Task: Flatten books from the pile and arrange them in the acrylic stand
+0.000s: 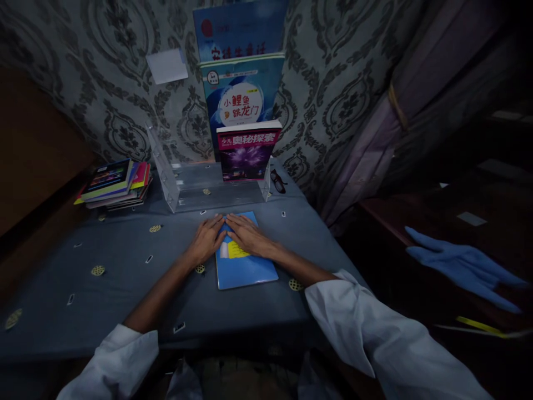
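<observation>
The table [104, 300] is covered by a grey-blue cloth [137, 289] dotted with small yellow rounds and tiny pale marks. A thin blue book [245, 269] lies flat near the middle. Just behind it stands a clear acrylic display rack [183, 186]. A stack of colourful books [114, 183] sits at the far left corner, and a small black object [277, 180] (too dim to name) lies just beside the rack's right end.
</observation>
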Motion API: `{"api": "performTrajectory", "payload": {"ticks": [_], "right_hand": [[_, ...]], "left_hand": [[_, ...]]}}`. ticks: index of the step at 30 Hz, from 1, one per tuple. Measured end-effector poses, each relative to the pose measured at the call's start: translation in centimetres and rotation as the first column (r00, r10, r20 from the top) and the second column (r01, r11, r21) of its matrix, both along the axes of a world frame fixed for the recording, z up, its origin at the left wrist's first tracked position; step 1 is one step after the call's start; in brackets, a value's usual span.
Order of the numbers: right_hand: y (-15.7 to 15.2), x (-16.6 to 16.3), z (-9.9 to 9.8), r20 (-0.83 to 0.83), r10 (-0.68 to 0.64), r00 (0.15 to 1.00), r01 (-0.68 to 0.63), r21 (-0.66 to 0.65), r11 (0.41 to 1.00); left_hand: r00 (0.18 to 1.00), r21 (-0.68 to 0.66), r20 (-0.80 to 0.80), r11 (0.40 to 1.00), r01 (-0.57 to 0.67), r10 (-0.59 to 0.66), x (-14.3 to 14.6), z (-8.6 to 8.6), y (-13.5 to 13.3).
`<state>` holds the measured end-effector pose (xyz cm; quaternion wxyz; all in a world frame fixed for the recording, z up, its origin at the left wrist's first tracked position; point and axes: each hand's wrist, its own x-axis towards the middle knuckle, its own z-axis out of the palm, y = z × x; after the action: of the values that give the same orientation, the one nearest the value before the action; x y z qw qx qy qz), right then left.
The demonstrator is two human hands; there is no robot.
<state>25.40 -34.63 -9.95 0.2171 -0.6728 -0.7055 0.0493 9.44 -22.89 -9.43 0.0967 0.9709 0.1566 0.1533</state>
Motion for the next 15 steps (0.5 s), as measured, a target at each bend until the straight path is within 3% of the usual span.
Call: {"api": "performTrajectory", "payload": {"ticks": [15], "right_hand": [[-2.2, 2.7, -0.7, -0.042, -0.101, 0.994, 0.103, 0.047, 0.994]], "left_hand": [[0.998, 0.045, -0.043, 0.998, 0.041, -0.039, 1.9, 0.9, -0.6]]}}
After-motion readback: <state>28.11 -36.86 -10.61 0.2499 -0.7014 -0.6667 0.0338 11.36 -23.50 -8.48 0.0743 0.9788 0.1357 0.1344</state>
